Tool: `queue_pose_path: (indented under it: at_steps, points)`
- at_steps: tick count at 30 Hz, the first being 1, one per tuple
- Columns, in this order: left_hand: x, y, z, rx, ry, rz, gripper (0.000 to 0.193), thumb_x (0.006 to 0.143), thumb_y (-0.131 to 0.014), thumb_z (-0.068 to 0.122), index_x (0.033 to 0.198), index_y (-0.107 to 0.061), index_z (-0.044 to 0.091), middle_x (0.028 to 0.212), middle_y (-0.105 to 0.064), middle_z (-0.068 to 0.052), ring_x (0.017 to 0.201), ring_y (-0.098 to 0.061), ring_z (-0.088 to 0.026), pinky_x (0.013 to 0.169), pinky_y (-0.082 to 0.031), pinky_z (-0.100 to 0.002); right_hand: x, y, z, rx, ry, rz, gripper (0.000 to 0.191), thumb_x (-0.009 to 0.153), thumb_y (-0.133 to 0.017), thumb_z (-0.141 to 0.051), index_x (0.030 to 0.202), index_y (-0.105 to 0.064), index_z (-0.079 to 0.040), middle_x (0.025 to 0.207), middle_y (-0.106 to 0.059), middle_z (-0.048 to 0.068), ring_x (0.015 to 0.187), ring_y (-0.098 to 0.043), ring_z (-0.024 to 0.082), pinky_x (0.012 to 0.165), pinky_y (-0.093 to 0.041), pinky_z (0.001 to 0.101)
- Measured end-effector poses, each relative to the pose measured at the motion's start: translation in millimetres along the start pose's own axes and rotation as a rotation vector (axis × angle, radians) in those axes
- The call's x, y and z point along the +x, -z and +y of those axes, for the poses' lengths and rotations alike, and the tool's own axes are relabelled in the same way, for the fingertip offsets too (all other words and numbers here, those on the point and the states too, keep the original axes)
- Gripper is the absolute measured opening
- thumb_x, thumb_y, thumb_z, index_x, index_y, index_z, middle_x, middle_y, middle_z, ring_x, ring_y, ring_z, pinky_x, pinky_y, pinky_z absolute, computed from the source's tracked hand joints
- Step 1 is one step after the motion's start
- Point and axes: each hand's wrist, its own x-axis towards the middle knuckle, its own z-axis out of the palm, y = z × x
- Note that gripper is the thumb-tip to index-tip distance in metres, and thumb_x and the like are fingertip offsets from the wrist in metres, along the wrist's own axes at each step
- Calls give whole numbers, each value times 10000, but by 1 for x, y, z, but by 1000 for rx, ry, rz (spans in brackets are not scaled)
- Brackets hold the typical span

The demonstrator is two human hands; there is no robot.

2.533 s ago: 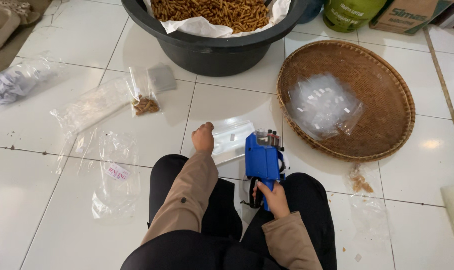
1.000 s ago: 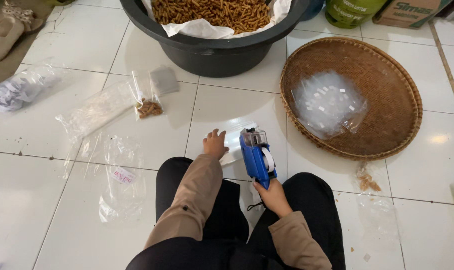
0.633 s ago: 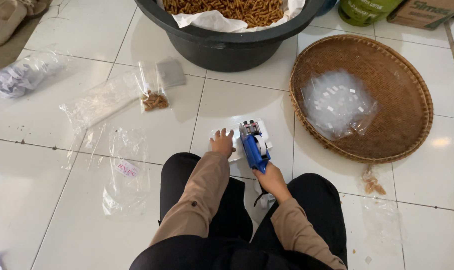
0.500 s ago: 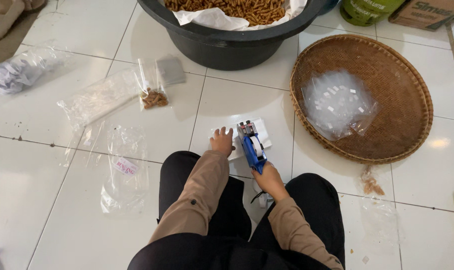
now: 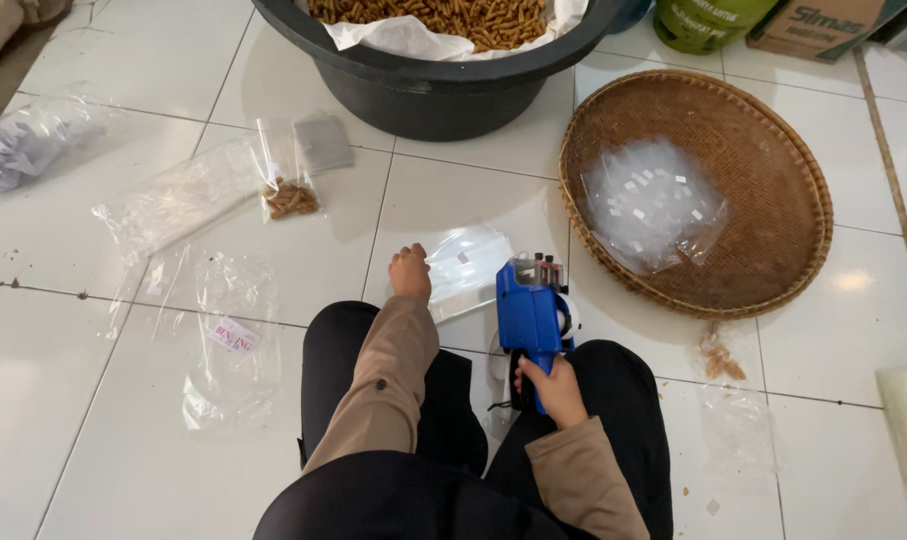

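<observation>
Left hand (image 5: pixel 409 274) pins the clear bag (image 5: pixel 468 268) to the floor; right hand (image 5: pixel 553 385) grips the blue label gun (image 5: pixel 529 315). Keep the bag flat.

Bright, even indoor light fills the scene. Soft glare spots shine on the white floor tiles (image 5: pixel 853 280) well right of the fingers, and the clear plastic bags (image 5: pixel 228 340) to their left glint. A soft shadow falls beside the dark tub (image 5: pixel 433 85). Focus is sharp, with slight bending at the edges.
</observation>
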Motion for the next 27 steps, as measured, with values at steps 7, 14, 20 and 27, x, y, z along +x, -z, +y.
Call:
queue_pose_path:
  at_steps: [7,14,20,27]
  points:
    - [0,10,5,-37,-128,205,72,856,-684,28,919,-696,62,905,-689,-172,843,-676,-376,701,-541,-480,-7,-3,-25,183,52,70,249,929,-671,-127,1095,-627,53,846,-728,126,724,-729,209,643,-607,364]
    - [-3,-16,62,-654,55,131,143,897,-566,12,1010,-651,-7,798,-728,-133,623,-719,-213,499,-600,-355,-5,-12,-35,127,480,412,189,990,-670,-81,1071,-653,89,930,-733,138,796,-717,180,732,-589,312]
    - [1,-69,194,-988,112,-47,260,1049,-555,214,1126,-621,-25,785,-726,-152,525,-683,-210,476,-556,-332,-11,-6,-48,195,611,600,168,994,-659,-53,1075,-640,92,973,-721,117,824,-712,157,765,-584,287]
    - [-1,-85,255,-800,7,-194,382,1050,-552,323,1266,-613,15,872,-753,-169,686,-743,-271,701,-580,-389,-19,-2,-57,159,583,610,150,1004,-658,-48,1037,-679,97,925,-738,132,801,-720,167,758,-577,287]
